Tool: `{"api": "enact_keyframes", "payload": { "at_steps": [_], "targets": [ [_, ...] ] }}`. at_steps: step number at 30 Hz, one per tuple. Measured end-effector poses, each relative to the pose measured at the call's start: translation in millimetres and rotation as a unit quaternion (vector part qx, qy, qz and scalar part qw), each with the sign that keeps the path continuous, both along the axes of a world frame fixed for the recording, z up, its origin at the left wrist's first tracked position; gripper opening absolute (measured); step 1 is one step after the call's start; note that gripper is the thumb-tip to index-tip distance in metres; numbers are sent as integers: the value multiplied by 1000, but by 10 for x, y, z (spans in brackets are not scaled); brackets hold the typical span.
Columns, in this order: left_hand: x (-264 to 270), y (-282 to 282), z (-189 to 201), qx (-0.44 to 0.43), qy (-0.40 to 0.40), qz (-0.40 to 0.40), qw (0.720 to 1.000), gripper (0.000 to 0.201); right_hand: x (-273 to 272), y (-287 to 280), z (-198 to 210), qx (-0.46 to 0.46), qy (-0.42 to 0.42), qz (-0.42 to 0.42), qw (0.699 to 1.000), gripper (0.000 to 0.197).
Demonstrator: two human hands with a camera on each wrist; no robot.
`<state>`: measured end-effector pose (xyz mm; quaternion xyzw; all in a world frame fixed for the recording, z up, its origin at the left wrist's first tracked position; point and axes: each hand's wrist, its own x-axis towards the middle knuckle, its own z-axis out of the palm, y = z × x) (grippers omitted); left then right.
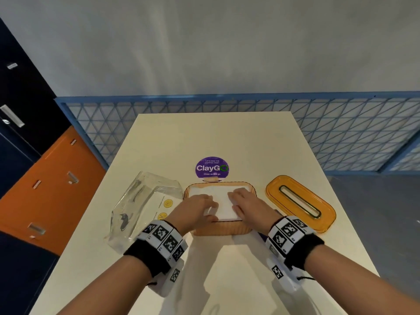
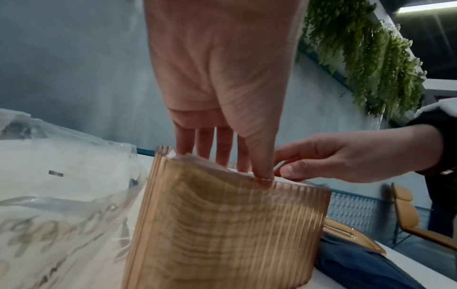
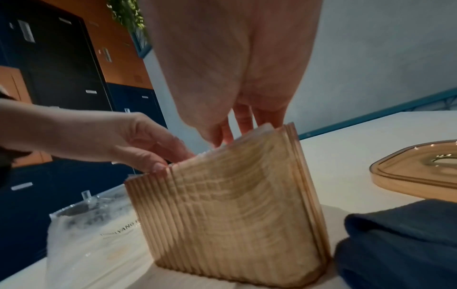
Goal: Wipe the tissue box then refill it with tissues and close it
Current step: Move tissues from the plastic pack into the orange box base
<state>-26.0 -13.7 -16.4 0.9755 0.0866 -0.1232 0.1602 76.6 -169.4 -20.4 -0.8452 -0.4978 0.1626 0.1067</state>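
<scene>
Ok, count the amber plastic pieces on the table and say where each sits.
2. The open tissue box stands at the table's near middle with both hands in it; its slotted lid lies flat to the right, apart from the box.

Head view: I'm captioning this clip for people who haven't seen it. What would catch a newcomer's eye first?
Both hands, left hand and right hand, press flat on white tissues in the open amber box at the table's middle. The amber lid lies off to the right, an empty clear wrapper to the left. A purple ClayGo sticker sits just behind the box.
</scene>
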Motion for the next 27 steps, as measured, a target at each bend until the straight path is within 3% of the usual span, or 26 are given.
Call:
{"api": "enact_keyframes", "payload": {
  "at_steps": [5, 9, 13, 17, 27],
  "targets": [
    [47, 41, -4, -2, 30, -24, 999, 48, 96, 52, -10, -61, 21, 4, 998, 31],
    [22, 19, -36, 2, -3, -33, 999, 38, 154, 80, 35, -90, 31, 11, 995, 24],
    [-19, 30, -74, -27, -66, -18, 997, 27, 252, 91, 144, -90, 61, 4, 994, 43],
    [-23, 36, -28, -29, -37, -21, 999, 31, 276, 41, 223, -76, 90, 19, 993, 63],
    [-21, -48, -38, 21, -55, -52, 997, 28, 231, 42, 120, -108, 64, 55, 991, 52]
  ]
}}
